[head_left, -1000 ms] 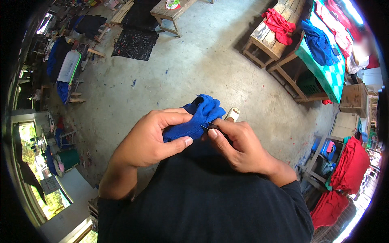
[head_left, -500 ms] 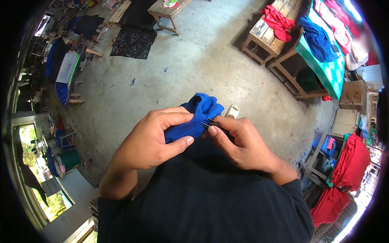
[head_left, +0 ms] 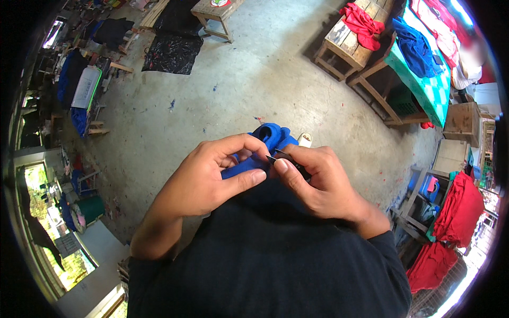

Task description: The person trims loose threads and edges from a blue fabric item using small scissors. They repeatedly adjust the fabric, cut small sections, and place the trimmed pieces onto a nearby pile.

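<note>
A bunched piece of blue cloth (head_left: 271, 135) is held in front of my black shirt, its folded end pointing away from me. My left hand (head_left: 212, 172) grips it with the curled fingers, while the index finger and thumb reach to the right over it. In my right hand (head_left: 318, 177) is a small pair of black thread snips (head_left: 300, 166), pinched between thumb and index finger. Their two pointed blades are parted, one close to the left index fingertip. Whether a thread lies between the blades is too small to tell.
Beyond my hands lies a concrete floor (head_left: 228, 90) with thread scraps. A wooden bench (head_left: 344, 38) with red cloth (head_left: 363, 26) and a table with a green-checked cover (head_left: 432, 100) stand far right. Red garments (head_left: 460, 212) hang at the right. A black plastic sheet (head_left: 172, 53) lies far left.
My left index finger has lifted off the cloth and moved right toward the snips' tips. The cloth has shifted slightly right and is more covered by my left hand.
</note>
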Tool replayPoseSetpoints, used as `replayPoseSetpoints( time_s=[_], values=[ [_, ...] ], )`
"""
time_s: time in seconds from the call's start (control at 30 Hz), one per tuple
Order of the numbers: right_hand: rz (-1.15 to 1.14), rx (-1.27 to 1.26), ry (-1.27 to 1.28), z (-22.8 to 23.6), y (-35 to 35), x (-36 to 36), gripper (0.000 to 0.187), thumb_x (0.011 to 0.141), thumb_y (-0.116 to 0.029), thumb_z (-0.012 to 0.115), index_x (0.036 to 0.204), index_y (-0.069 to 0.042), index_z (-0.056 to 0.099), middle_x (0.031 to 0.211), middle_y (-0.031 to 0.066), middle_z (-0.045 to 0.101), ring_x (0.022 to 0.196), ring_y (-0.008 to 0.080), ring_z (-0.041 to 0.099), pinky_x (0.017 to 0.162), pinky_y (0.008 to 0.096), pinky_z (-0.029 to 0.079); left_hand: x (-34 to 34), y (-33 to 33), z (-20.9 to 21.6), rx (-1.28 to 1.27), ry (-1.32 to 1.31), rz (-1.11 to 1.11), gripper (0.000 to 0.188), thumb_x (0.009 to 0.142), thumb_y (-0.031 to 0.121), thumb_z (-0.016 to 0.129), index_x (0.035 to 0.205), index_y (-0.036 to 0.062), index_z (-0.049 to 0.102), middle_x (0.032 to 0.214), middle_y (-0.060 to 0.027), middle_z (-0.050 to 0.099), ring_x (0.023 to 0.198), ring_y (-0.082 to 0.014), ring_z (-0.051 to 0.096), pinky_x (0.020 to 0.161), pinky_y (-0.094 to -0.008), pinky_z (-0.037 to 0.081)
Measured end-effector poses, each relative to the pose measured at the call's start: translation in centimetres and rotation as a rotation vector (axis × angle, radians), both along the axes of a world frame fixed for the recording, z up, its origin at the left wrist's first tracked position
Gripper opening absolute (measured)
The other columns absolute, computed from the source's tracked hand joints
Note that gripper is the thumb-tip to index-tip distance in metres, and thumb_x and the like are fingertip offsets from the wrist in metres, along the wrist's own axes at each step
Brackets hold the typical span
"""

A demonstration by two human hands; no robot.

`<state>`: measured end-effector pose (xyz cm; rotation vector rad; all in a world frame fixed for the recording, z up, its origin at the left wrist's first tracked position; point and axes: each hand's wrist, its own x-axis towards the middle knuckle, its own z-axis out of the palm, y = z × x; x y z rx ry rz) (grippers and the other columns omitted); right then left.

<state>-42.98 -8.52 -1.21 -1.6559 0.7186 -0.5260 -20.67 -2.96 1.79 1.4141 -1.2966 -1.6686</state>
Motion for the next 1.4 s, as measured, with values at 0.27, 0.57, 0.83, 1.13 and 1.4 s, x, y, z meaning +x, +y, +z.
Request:
replayPoseSetpoints(
  time_s=[0.27, 0.57, 0.83, 1.13, 1.4],
  values=[
    [-0.024, -0.119, 0.085, 1.3, -0.6, 0.3, 0.017, 0.098, -0.014, 0.061, 0.085, -0.002, 0.061, 0.063, 0.0186, 0.056, 0.055, 0.0359, 0.056, 0.052, 0.0417, 0.041, -1.3, -0.1, -0.4, -0.158, -0.207, 0.119, 0.008, 0.087, 0.002, 0.077, 0.093, -0.0019, 0.073, 0.086, -0.0028, 0.069, 0.079, -0.0062, 0.061, 0.075, -0.0231, 0.05],
    [-0.084, -0.227, 0.166, 0.2, -1.2, -0.1, 0.018, 0.097, -0.017, 0.062, 0.091, -0.001, 0.06, 0.073, 0.0207, 0.06, 0.069, 0.0416, 0.062, 0.061, 0.0479, 0.045, -0.8, -1.3, -1.3, 0.006, -0.004, 0.18, 0.013, 0.097, 0.014, 0.07, 0.096, 0.0007, 0.071, 0.083, -0.0006, 0.068, 0.075, -0.0032, 0.059, 0.067, -0.0211, 0.048],
    [-0.028, -0.15, 0.045, -0.4, 0.4, -1.8, 0.022, 0.101, -0.022, 0.057, 0.1, 0.0, 0.06, 0.081, 0.0221, 0.063, 0.079, 0.0433, 0.062, 0.069, 0.048, 0.047, -0.1, -1.5, -1.9, 0.009, 0.068, 0.198, 0.017, 0.104, 0.023, 0.061, 0.101, 0.0062, 0.062, 0.074, 0.0044, 0.059, 0.065, 0.0, 0.05, 0.057, -0.0176, 0.039],
    [0.035, -0.094, -0.036, -1.7, 1.3, 0.4, 0.018, 0.094, -0.019, 0.069, 0.096, -0.002, 0.061, 0.071, 0.0144, 0.059, 0.059, 0.028, 0.057, 0.059, 0.038, 0.044, -0.7, -1.3, -2.1, -0.09, -0.093, 0.168, 0.02, 0.106, 0.028, 0.056, 0.1, 0.009, 0.059, 0.068, 0.0068, 0.045, 0.061, -0.001, 0.037, 0.053, -0.0203, 0.03],
    [-0.119, 0.509, -0.159, -3.4, 1.4, 2.5, 0.028, 0.088, -0.015, 0.081, 0.111, -0.001, 0.072, 0.061, -0.0096, 0.039, 0.058, 0.0016, 0.038, 0.06, 0.0222, 0.038, -0.4, -1.3, -2.7, -0.082, -0.027, 0.22, 0.019, 0.106, 0.027, 0.057, 0.102, 0.009, 0.059, 0.069, 0.0071, 0.048, 0.061, -0.0005, 0.04, 0.051, -0.02, 0.032]
  ],
)
